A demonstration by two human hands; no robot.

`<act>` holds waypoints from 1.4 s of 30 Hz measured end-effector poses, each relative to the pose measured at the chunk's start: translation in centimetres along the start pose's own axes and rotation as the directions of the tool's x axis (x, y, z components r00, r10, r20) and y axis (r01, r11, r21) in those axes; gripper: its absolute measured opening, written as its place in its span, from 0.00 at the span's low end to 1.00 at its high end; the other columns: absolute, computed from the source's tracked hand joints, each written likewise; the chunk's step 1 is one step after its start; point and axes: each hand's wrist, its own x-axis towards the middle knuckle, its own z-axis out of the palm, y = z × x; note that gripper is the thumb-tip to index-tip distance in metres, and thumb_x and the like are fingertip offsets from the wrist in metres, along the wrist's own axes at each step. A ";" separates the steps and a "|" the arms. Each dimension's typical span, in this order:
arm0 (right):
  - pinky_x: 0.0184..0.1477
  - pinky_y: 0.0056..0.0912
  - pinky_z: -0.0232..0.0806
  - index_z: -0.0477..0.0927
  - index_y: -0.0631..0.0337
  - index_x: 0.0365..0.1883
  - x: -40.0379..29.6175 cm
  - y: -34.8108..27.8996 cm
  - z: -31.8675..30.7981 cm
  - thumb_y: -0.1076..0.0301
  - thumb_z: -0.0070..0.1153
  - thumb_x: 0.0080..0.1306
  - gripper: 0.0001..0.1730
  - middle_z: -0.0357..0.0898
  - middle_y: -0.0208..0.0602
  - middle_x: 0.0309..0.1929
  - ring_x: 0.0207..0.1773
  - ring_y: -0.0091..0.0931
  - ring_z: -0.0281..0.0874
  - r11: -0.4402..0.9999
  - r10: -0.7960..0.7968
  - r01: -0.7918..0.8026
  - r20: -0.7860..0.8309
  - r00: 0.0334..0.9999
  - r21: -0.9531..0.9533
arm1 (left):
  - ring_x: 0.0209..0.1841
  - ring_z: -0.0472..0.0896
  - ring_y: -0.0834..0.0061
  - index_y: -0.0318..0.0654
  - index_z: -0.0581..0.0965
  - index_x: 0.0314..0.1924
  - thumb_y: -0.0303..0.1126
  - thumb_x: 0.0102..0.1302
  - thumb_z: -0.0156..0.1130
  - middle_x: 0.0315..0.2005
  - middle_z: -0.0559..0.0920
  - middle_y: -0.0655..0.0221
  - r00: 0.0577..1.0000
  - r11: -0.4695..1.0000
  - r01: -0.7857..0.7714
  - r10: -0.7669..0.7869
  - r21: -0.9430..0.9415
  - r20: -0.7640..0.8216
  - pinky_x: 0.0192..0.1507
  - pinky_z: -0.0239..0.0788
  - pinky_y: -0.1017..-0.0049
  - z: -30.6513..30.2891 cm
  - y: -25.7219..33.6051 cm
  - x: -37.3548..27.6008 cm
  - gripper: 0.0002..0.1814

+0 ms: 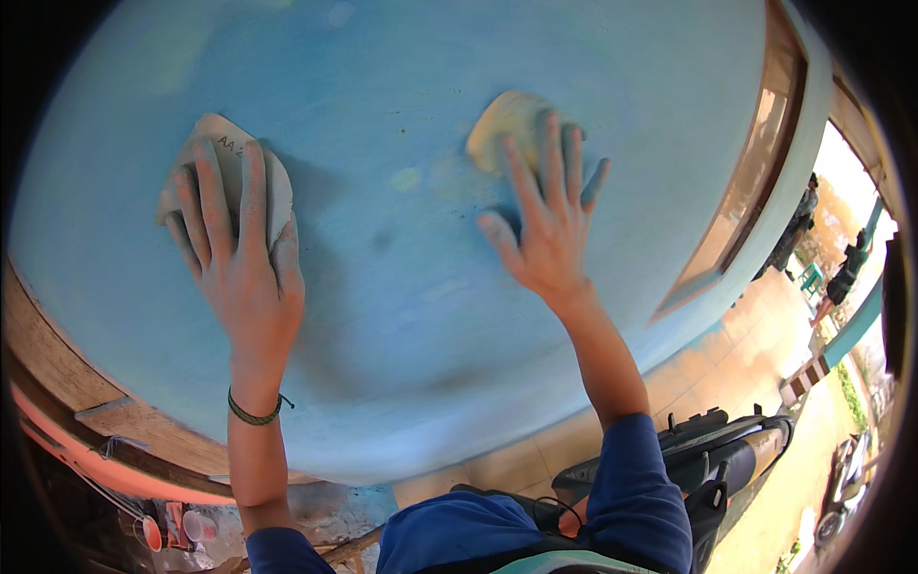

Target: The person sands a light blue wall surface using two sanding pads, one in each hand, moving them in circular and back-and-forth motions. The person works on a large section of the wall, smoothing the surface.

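A blue painted wall [401, 287] fills most of the view, with pale yellowish patches and small marks on it. My left hand [237, 237] lies over a folded sheet of sandpaper [229, 136] that bears writing on its back, and its fingers press the sheet to the wall. To the right, the spread fingers of my right hand [552, 222] touch the wall; their tips overlap the lower right part of a pale yellow patch [502, 129]. No held thing shows in that hand, though its palm is hidden. Bluish dust coats the fingers of both hands.
A framed window [746, 172] is at the right, a wooden frame [64, 359] at the lower left. Buckets [150, 532] stand at the bottom left. Motorcycles [746, 452] are at the lower right. Two people [850, 269] and a green stool [811, 278] appear farther off on the right.
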 end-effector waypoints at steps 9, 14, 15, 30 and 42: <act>0.68 0.90 0.35 0.67 0.46 0.77 1.3 -6.2 0.9 0.34 0.53 0.70 0.43 0.52 0.53 0.82 0.81 0.63 0.45 0.982 -0.126 0.118 0.047 0.991 0.145 | 0.81 0.54 0.48 0.55 0.71 0.75 0.30 0.64 0.62 0.79 0.60 0.59 0.966 0.990 -0.137 0.143 -0.044 0.214 0.77 0.44 0.41 -2.0 -1.2 -1.5 0.37; 0.67 0.91 0.37 0.68 0.45 0.77 3.0 -6.2 1.4 0.34 0.54 0.69 0.42 0.53 0.52 0.82 0.81 0.60 0.47 0.992 -0.109 0.109 -0.006 0.994 0.059 | 0.80 0.55 0.50 0.58 0.71 0.75 0.30 0.62 0.64 0.79 0.61 0.61 0.991 0.998 0.016 -0.008 0.054 -0.136 0.77 0.45 0.43 -2.3 -6.8 0.6 0.39; 0.67 0.91 0.38 0.68 0.45 0.77 4.3 -5.5 1.5 0.35 0.54 0.69 0.42 0.53 0.52 0.82 0.81 0.60 0.47 0.999 -0.010 0.012 -0.054 0.998 0.031 | 0.80 0.55 0.50 0.58 0.71 0.75 0.30 0.62 0.64 0.79 0.61 0.60 0.994 0.999 -0.007 0.012 0.044 -0.111 0.77 0.45 0.43 -2.3 -6.7 -0.1 0.39; 0.70 0.88 0.30 0.65 0.51 0.78 6.7 -12.3 2.5 0.35 0.44 0.75 0.42 0.49 0.56 0.83 0.82 0.61 0.43 0.999 0.052 -0.053 -0.055 0.997 -0.004 | 0.81 0.50 0.42 0.50 0.70 0.76 0.33 0.68 0.59 0.79 0.58 0.53 0.975 0.988 0.134 -0.117 0.080 -0.187 0.76 0.44 0.39 -6.6 -18.9 -2.9 0.34; 0.68 0.91 0.36 0.69 0.45 0.76 7.3 -22.3 3.9 0.34 0.49 0.72 0.40 0.52 0.51 0.83 0.81 0.61 0.48 0.982 -0.184 0.186 0.056 0.981 -0.020 | 0.80 0.53 0.46 0.54 0.72 0.74 0.36 0.69 0.58 0.79 0.58 0.55 0.990 0.994 0.081 -0.073 0.072 -0.118 0.76 0.46 0.40 -8.6 -23.8 -3.9 0.32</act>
